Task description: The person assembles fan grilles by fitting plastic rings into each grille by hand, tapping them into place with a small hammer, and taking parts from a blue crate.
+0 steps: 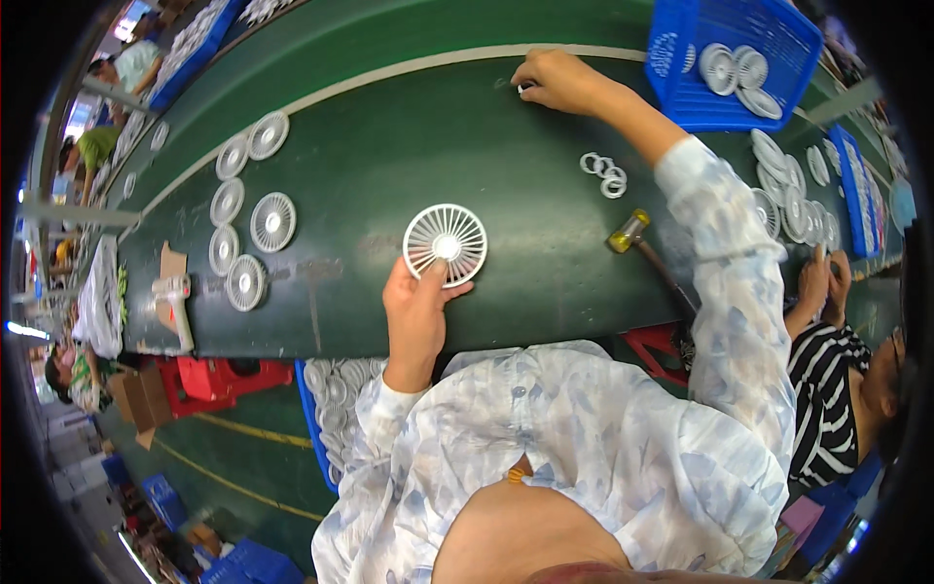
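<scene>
White slatted disc [449, 234] held over a green counter [360, 156]
Left hand [415, 311] grips it at the frame's centre; right hand [564, 80], upper centre, curls its fingers at a small white piece [524, 89], whether gripped I cannot tell

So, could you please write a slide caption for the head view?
Left grip holds a white spoked disc over a green table; right grip reaches far across.
</scene>
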A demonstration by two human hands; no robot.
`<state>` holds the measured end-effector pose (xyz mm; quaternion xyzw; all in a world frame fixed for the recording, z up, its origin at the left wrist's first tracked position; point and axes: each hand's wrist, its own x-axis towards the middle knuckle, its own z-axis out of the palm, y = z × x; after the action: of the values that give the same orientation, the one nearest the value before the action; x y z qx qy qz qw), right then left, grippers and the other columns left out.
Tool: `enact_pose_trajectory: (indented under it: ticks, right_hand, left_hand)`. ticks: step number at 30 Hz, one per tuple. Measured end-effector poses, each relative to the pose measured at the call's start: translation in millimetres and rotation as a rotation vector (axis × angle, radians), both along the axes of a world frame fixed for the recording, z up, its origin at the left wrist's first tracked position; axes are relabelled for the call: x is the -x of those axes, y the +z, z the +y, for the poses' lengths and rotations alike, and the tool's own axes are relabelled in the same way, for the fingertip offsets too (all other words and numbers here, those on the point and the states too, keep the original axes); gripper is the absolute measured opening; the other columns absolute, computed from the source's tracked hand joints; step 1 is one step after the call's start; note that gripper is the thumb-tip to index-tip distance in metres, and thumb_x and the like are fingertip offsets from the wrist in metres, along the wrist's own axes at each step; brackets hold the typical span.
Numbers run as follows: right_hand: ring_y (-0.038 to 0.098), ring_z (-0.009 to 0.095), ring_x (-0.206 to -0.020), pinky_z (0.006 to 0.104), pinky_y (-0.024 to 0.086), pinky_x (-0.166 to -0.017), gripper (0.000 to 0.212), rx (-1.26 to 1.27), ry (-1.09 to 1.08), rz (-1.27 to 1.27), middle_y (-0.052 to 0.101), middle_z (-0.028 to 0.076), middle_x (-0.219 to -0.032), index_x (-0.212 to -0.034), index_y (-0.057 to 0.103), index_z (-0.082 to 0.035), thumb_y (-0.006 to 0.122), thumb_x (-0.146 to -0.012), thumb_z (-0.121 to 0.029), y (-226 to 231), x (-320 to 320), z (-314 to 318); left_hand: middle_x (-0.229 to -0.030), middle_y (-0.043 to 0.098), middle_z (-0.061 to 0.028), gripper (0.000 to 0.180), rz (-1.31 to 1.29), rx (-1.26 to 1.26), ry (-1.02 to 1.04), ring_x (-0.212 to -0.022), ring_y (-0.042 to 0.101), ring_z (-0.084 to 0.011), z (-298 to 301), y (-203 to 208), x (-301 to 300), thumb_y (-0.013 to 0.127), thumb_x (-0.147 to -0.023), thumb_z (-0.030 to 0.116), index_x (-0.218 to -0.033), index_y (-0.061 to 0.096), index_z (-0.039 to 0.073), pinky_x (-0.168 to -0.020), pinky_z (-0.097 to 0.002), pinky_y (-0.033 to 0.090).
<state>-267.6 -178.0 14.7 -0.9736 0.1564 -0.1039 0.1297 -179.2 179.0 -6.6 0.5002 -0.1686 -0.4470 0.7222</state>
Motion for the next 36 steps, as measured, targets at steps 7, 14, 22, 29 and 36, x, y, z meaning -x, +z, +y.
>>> enact_pose_trajectory:
  ticks: [7,14,22,29,36]
  right_hand:
    - [0.063,0.021,-0.085,0.0308,0.051,-0.072,0.021,-0.555,0.251,-0.319,0.064,0.010,-0.097,-0.105,0.068,-0.001,0.070,-0.084,-0.006,41,20,167]
    - [0.062,0.019,-0.075,0.0296,0.051,-0.064,0.030,-0.486,0.181,-0.412,0.062,0.010,-0.098,-0.110,0.066,0.000,0.072,-0.080,0.001,31,25,208]
    - [0.064,0.022,-0.072,0.0321,0.051,-0.059,0.029,-0.327,0.070,-0.470,0.060,0.011,-0.090,-0.104,0.066,0.001,0.074,-0.076,0.002,29,29,235]
    - [0.063,0.027,-0.070,0.0347,0.052,-0.057,0.031,-0.196,0.112,-0.507,0.059,0.013,-0.087,-0.102,0.066,0.003,0.075,-0.073,0.005,22,27,238]
    - [0.063,0.027,-0.069,0.0354,0.053,-0.056,0.025,-0.230,0.045,-0.629,0.057,0.013,-0.086,-0.101,0.067,0.004,0.071,-0.076,0.002,12,19,244]
  left_hand:
    - [-0.110,0.068,-0.0118,0.024,0.270,0.051,-0.035,-0.095,0.070,-0.0220,1,5,-10,0.057,-0.098,0.010,-0.119,0.056,0.000,-0.078,-0.0344,0.060]
    - [-0.111,0.067,-0.0130,0.026,0.092,0.099,-0.027,-0.096,0.069,-0.0193,6,5,4,0.056,-0.099,0.010,-0.121,0.056,-0.004,-0.082,-0.0333,0.059]
    - [-0.113,0.065,-0.0102,0.025,-0.008,0.144,-0.015,-0.100,0.063,-0.0130,9,6,9,0.055,-0.098,0.002,-0.122,0.056,-0.007,-0.089,-0.0278,0.053]
    - [-0.115,0.064,-0.0098,0.029,-0.103,0.193,0.002,-0.104,0.062,-0.0123,11,6,15,0.056,-0.097,-0.001,-0.125,0.055,-0.006,-0.092,-0.0278,0.051]
    - [-0.115,0.061,-0.0077,0.026,-0.224,0.201,0.022,-0.105,0.059,-0.0113,7,8,14,0.056,-0.096,-0.001,-0.121,0.050,-0.003,-0.093,-0.0274,0.049]
